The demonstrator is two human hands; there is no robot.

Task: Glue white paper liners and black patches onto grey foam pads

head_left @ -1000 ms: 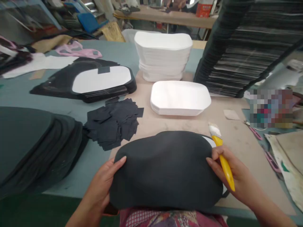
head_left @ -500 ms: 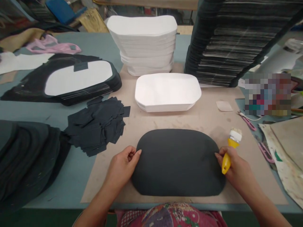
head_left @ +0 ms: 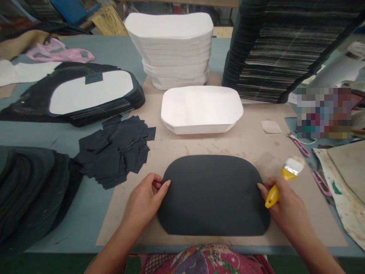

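Soft, even light of medium brightness covered the smooth blue-green worktable. It seemed to fall from above: the low pile of white, round-cornered sheets at centre was almost glaringly pale on top, greyer along its side, with a faint shadow beneath. The flat, matte charcoal oval sheet at lower centre gave back little light. Pale bristles on the yellow-handled paintbrush at lower right looked blurred. At upper right, wide-angle distortion made the tall stack of black sheets lean outward. Background clutter at upper left was dim and soft. Coarse mosaic squares obscured a patch at right.
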